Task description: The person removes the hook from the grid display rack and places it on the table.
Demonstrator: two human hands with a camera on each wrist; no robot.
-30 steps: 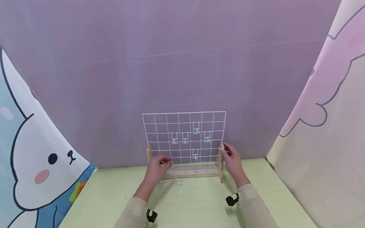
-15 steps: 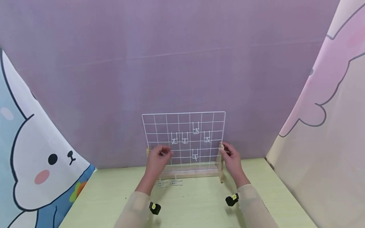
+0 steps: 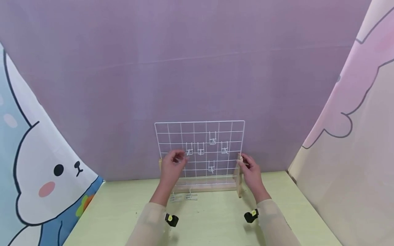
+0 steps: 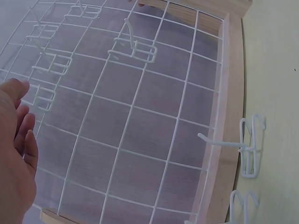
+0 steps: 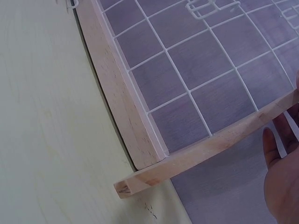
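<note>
A white wire grid (image 3: 200, 136) stands upright in a wooden stand (image 3: 209, 187) at the back of a pale green table (image 3: 215, 225). Several white wire hooks (image 3: 200, 149) hang on it. My left hand (image 3: 173, 164) is raised in front of the grid's left part, fingers curled, pinching what looks like a small white hook just left of a hanging one. In the left wrist view that hand (image 4: 14, 154) is close to the mesh (image 4: 140, 116). My right hand (image 3: 250, 171) grips the stand's right upright (image 5: 210, 149), its fingers (image 5: 280, 154) behind the post.
Two loose white hooks (image 3: 184, 197) lie on the table in front of the stand's left end, also seen in the left wrist view (image 4: 250, 149). A purple backdrop (image 3: 197, 68) hangs right behind the grid. Cartoon-printed curtains (image 3: 46, 171) close in both sides.
My left hand has risen from the grid's bottom edge to about mid-height and shifted slightly right. The right hand has stayed on the upright.
</note>
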